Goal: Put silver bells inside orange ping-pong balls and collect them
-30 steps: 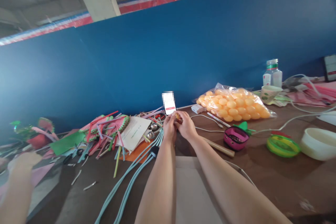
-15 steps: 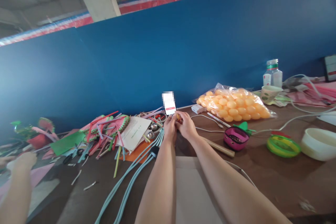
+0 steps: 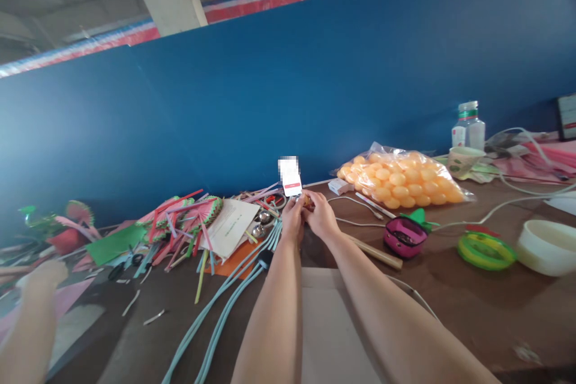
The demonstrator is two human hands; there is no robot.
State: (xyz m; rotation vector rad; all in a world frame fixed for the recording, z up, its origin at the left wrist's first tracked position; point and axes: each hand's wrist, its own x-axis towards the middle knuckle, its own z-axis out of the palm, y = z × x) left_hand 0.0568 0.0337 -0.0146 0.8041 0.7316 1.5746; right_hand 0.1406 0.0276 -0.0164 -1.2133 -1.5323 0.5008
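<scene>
My left hand and my right hand meet in front of me, above the table. Their fingers are closed together around a small orange-yellow piece; only a bit of it shows, so its kind is unclear. Just beyond my fingertips stands a phone with a lit white screen. Two shiny metal balls lie left of my left hand. Light-blue cords run from there toward the front edge.
Right of my hands lie a clear bag of orange balls, a wooden stick, a purple container, a green-yellow dish and a white bowl. Paper strips and woven crafts pile up leftward, near another person's hand.
My hands stay almost in place, with only slight finger movement around the small piece. The other person's hand at the left has shifted a little to the right.
</scene>
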